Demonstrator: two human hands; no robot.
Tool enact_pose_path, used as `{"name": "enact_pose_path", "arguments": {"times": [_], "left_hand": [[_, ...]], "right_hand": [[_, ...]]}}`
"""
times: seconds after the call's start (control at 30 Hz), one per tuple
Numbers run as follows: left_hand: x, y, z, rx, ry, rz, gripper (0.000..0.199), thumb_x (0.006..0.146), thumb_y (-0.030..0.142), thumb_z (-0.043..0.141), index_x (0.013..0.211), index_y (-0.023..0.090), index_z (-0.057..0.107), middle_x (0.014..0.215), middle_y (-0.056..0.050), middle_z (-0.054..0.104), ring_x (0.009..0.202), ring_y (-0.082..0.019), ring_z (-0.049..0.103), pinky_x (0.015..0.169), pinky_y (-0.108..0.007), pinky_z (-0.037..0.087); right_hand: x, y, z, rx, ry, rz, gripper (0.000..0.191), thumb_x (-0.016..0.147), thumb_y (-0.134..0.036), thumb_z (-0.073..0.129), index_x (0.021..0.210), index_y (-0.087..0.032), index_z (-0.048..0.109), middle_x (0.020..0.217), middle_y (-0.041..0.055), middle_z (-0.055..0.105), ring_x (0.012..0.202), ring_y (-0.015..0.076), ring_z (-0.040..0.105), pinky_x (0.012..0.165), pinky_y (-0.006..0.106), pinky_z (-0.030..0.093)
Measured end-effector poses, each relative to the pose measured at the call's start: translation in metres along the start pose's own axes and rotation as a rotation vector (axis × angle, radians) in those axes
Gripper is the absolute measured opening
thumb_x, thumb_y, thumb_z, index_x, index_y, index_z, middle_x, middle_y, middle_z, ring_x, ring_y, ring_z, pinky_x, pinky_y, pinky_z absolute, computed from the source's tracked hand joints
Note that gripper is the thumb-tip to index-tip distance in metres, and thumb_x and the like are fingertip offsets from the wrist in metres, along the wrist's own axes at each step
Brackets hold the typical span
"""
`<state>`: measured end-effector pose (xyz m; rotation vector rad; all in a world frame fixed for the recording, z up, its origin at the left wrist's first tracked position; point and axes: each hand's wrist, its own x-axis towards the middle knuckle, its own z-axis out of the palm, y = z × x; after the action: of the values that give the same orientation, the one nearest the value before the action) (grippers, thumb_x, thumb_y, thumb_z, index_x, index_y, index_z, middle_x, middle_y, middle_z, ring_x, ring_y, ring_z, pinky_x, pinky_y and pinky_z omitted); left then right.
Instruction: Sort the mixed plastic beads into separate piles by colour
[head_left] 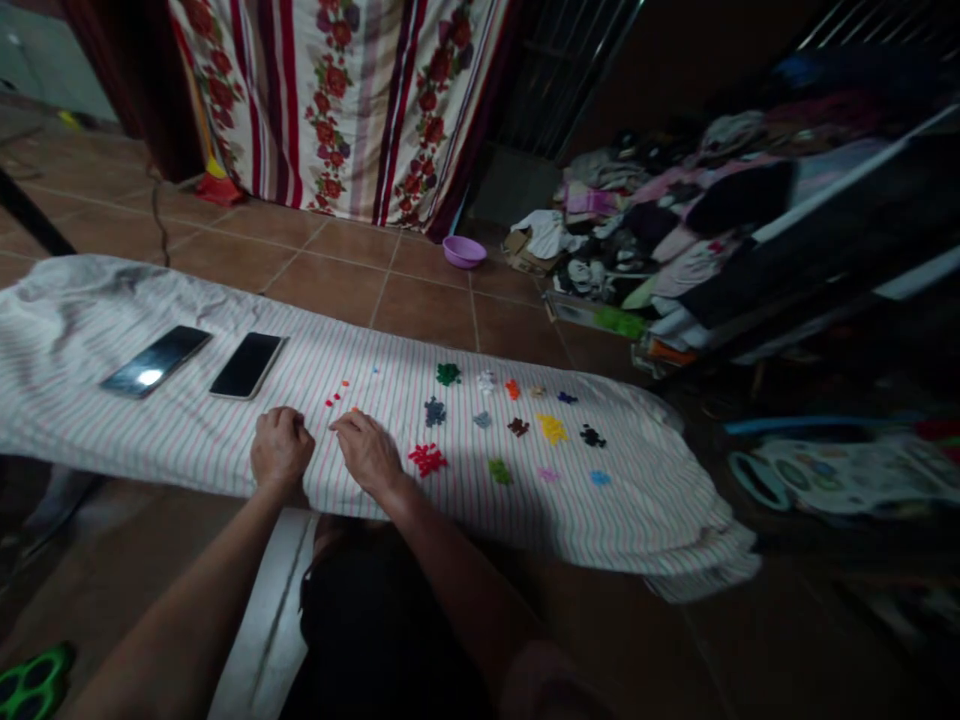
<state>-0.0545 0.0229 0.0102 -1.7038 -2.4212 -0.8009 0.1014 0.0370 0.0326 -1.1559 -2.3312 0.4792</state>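
My left hand (pixel 282 445) rests on the striped cloth (pixel 360 350) with its fingers curled in; what it holds, if anything, is hidden. My right hand (pixel 366 450) lies just right of it, fingers bent and pointing left, with a small orange piece (pixel 355 410) at the fingertips. A few loose red pieces (pixel 333 400) are beyond my hands. Right of my right hand lie small piles sorted by colour, among them red (pixel 427 459), dark green (pixel 448 374), grey (pixel 434 411), yellow (pixel 552 429), black (pixel 592 436) and light green (pixel 499 471).
Two phones (pixel 247 365) (pixel 159 361) lie on the cloth at the left. Beyond it, a purple basin (pixel 464 252) stands on the tiled floor before a flowered curtain (pixel 330 110). Heaped clothes (pixel 675 210) fill the back right.
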Motion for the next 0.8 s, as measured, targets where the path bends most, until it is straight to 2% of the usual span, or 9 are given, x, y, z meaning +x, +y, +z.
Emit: {"name": "enact_pose_path", "arguments": {"times": [0.1, 0.2, 0.33, 0.4, 0.5, 0.6, 0.73, 0.8], "left_hand": [[-0.001, 0.001, -0.001, -0.007, -0.007, -0.013, 0.018, 0.079, 0.023, 0.044, 0.085, 0.019, 0.060, 0.096, -0.010, 0.059, 0.096, -0.025, 0.049, 0.074, -0.036, 0.042], [-0.002, 0.004, -0.004, -0.006, -0.014, -0.028, 0.019, 0.079, 0.024, 0.043, 0.085, 0.019, 0.060, 0.098, -0.010, 0.059, 0.096, -0.025, 0.050, 0.075, -0.037, 0.043], [-0.003, 0.008, -0.009, -0.009, -0.029, -0.046, 0.019, 0.078, 0.023, 0.044, 0.086, 0.017, 0.060, 0.098, -0.012, 0.059, 0.098, -0.028, 0.050, 0.076, -0.039, 0.044], [-0.003, 0.010, -0.011, -0.010, -0.042, -0.052, 0.019, 0.078, 0.022, 0.044, 0.085, 0.016, 0.061, 0.099, -0.014, 0.059, 0.100, -0.029, 0.050, 0.075, -0.040, 0.044], [-0.003, 0.012, -0.013, -0.009, -0.059, -0.049, 0.018, 0.078, 0.022, 0.044, 0.085, 0.016, 0.060, 0.100, -0.015, 0.059, 0.102, -0.029, 0.050, 0.075, -0.040, 0.043], [-0.004, 0.014, -0.015, -0.004, -0.060, -0.059, 0.017, 0.079, 0.021, 0.044, 0.084, 0.016, 0.059, 0.100, -0.013, 0.059, 0.101, -0.028, 0.050, 0.074, -0.039, 0.042], [-0.004, 0.015, -0.015, 0.020, -0.060, -0.080, 0.014, 0.077, 0.021, 0.046, 0.085, 0.018, 0.058, 0.100, -0.009, 0.059, 0.100, -0.026, 0.049, 0.075, -0.037, 0.042], [-0.003, 0.015, -0.015, 0.034, -0.071, -0.084, 0.014, 0.075, 0.020, 0.047, 0.085, 0.019, 0.058, 0.100, -0.008, 0.059, 0.101, -0.026, 0.049, 0.077, -0.037, 0.043]], "right_hand": [[-0.043, 0.034, -0.035, 0.098, 0.269, 0.171, 0.027, 0.091, -0.016, 0.041, 0.103, -0.023, 0.064, 0.104, 0.0049, 0.062, 0.100, 0.0149, 0.057, 0.091, 0.028, 0.046], [-0.106, 0.086, -0.081, 0.032, 0.493, 0.334, 0.022, 0.087, -0.019, 0.043, 0.090, -0.021, 0.065, 0.096, 0.0070, 0.063, 0.093, 0.0179, 0.059, 0.086, 0.033, 0.049], [-0.190, 0.151, -0.140, -0.153, 0.605, 0.514, 0.023, 0.084, -0.026, 0.043, 0.081, -0.019, 0.064, 0.085, 0.0086, 0.063, 0.084, 0.0211, 0.059, 0.079, 0.037, 0.050], [-0.217, 0.172, -0.159, -0.206, 0.589, 0.568, 0.024, 0.082, -0.028, 0.043, 0.081, -0.019, 0.065, 0.084, 0.0086, 0.065, 0.082, 0.0219, 0.059, 0.079, 0.038, 0.049], [-0.232, 0.190, -0.167, -0.209, 0.578, 0.623, 0.026, 0.079, -0.028, 0.042, 0.083, -0.020, 0.066, 0.085, 0.0079, 0.067, 0.083, 0.0220, 0.061, 0.079, 0.038, 0.049], [-0.225, 0.197, -0.161, -0.190, 0.574, 0.646, 0.028, 0.076, -0.026, 0.042, 0.086, -0.019, 0.067, 0.088, 0.0086, 0.069, 0.085, 0.0221, 0.061, 0.081, 0.038, 0.049], [-0.214, 0.197, -0.155, -0.191, 0.535, 0.585, 0.030, 0.076, -0.022, 0.041, 0.090, -0.017, 0.067, 0.092, 0.0106, 0.068, 0.089, 0.0220, 0.061, 0.084, 0.039, 0.048], [-0.217, 0.197, -0.155, -0.199, 0.557, 0.554, 0.031, 0.079, -0.024, 0.040, 0.092, -0.016, 0.067, 0.095, 0.0110, 0.068, 0.092, 0.0220, 0.060, 0.086, 0.039, 0.047]]}}
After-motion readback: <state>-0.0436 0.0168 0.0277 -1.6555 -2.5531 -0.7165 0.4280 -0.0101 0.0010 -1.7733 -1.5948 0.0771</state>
